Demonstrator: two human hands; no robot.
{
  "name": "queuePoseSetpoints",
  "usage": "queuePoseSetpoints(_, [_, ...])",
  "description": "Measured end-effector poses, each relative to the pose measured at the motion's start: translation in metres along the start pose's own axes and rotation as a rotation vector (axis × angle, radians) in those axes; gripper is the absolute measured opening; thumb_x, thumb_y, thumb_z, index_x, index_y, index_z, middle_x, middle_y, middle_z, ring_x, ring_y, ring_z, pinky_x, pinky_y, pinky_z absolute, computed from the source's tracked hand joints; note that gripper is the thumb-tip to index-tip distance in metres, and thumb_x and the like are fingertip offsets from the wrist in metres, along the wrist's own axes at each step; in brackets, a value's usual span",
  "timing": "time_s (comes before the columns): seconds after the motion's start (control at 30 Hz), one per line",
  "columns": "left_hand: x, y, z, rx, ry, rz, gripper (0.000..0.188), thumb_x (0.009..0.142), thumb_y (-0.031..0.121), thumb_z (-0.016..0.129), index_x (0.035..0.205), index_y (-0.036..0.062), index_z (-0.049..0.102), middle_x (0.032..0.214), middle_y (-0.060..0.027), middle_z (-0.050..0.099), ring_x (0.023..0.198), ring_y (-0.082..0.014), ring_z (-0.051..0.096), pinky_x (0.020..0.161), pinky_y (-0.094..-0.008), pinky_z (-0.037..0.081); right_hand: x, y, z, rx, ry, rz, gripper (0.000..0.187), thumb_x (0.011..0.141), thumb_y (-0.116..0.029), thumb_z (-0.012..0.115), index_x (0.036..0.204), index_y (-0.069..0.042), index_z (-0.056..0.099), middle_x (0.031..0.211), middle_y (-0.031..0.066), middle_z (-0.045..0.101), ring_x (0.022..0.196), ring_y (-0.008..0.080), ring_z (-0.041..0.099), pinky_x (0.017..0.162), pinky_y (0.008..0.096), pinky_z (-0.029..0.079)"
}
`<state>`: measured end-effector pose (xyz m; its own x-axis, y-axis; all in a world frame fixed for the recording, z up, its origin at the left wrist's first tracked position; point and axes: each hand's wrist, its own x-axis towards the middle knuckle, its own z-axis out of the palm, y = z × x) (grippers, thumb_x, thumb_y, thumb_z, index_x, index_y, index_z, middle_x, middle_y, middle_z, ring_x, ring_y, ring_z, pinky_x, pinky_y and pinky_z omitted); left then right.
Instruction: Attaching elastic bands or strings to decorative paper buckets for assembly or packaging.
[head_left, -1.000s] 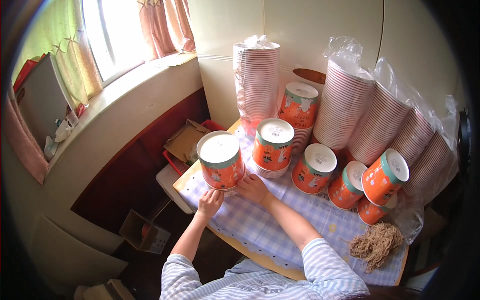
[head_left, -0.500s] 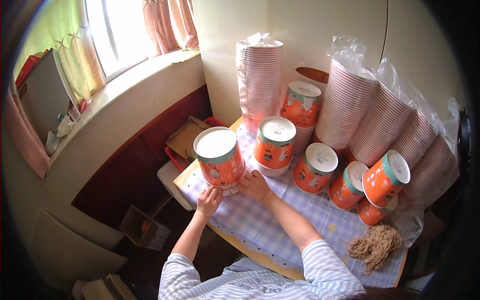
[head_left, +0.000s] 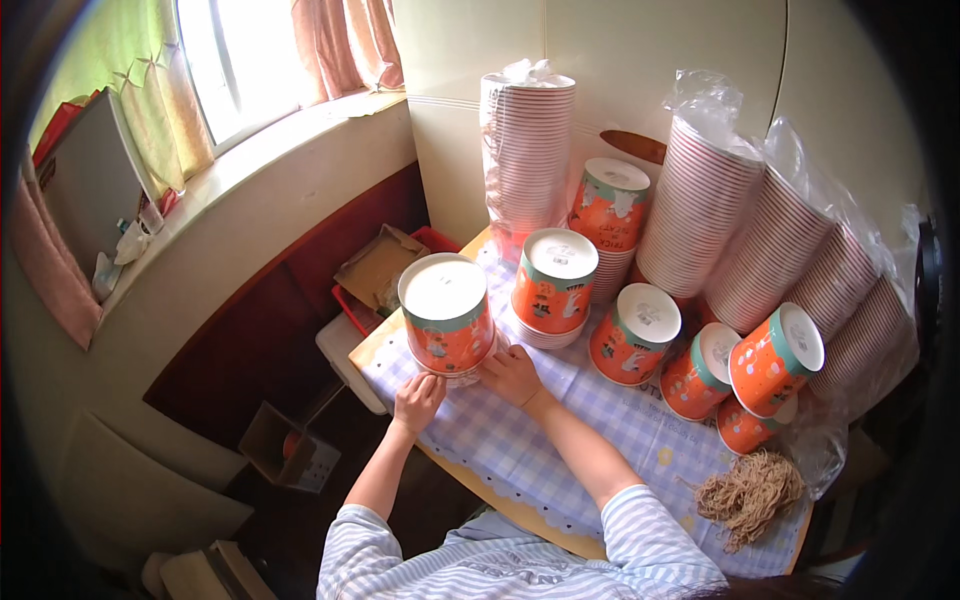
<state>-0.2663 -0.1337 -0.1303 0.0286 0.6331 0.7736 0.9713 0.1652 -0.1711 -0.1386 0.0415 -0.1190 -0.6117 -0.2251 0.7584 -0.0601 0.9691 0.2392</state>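
Note:
An orange paper bucket with a green band and white base stands upside down at the table's near left, on a pale rim or rims. Against the front of its lower edge my left hand is closed, fingers bunched together. My right hand lies at the right of that same edge, its fingers bent and drawn together. Whatever the fingertips pinch is hidden or too small to tell. Just beyond my right hand, another upturned bucket rests on a short stack of white rims.
More upturned orange buckets stand to the right. Behind them rise tall bagged stacks of paper buckets. A tangle of brown twine lies on the checked tablecloth near the right edge. An open cardboard box sits low at left.
The whole view has shifted slightly. Both hands stay at the lower edge of the near bucket, with hardly any movement of their own.

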Motion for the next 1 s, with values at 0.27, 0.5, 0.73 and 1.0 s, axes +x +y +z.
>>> queuePoseSetpoints(0.27, [-0.002,0.000,0.004,-0.082,0.001,-0.038,0.017,0.064,0.006,0.065,0.078,0.0061,0.057,0.074,-0.0021,0.055,0.073,-0.0166,0.057,0.061,-0.0288,0.049,0.000,-0.003,-0.001,-0.005,-0.014,0.026,0.015,0.065,-0.017,0.055,0.079,-0.013,0.058,0.076,-0.0035,0.048,0.066,0.0103,0.050,0.059,0.0295,0.034])
queuePoseSetpoints(0.5, [-0.007,0.000,0.007,-0.059,-0.006,-0.036,0.016,0.064,0.005,0.064,0.079,0.0058,0.058,0.076,-0.0020,0.056,0.075,-0.0165,0.058,0.062,-0.0275,0.050,0.001,-0.008,-0.001,-0.023,-0.037,0.055,0.012,0.066,-0.018,0.055,0.077,-0.013,0.058,0.076,-0.0032,0.049,0.066,0.0104,0.051,0.061,0.0299,0.035])
queuePoseSetpoints(0.73, [-0.006,0.003,0.005,-0.044,-0.019,-0.034,0.015,0.065,0.004,0.063,0.080,0.0044,0.059,0.077,-0.0021,0.057,0.075,-0.0168,0.059,0.062,-0.0270,0.050,0.003,-0.013,-0.005,-0.020,-0.063,0.093,0.010,0.066,-0.019,0.054,0.075,-0.014,0.057,0.076,-0.0031,0.049,0.068,0.0105,0.051,0.062,0.0302,0.036])
queuePoseSetpoints(1.0, [0.001,0.007,-0.002,-0.078,-0.022,-0.072,0.013,0.068,0.004,0.063,0.080,0.0042,0.058,0.075,-0.0033,0.056,0.073,-0.0186,0.058,0.062,-0.0286,0.050,0.000,-0.015,-0.002,-0.013,-0.072,0.126,0.010,0.066,-0.018,0.054,0.074,-0.014,0.057,0.077,-0.0032,0.050,0.070,0.0112,0.052,0.063,0.0306,0.037])
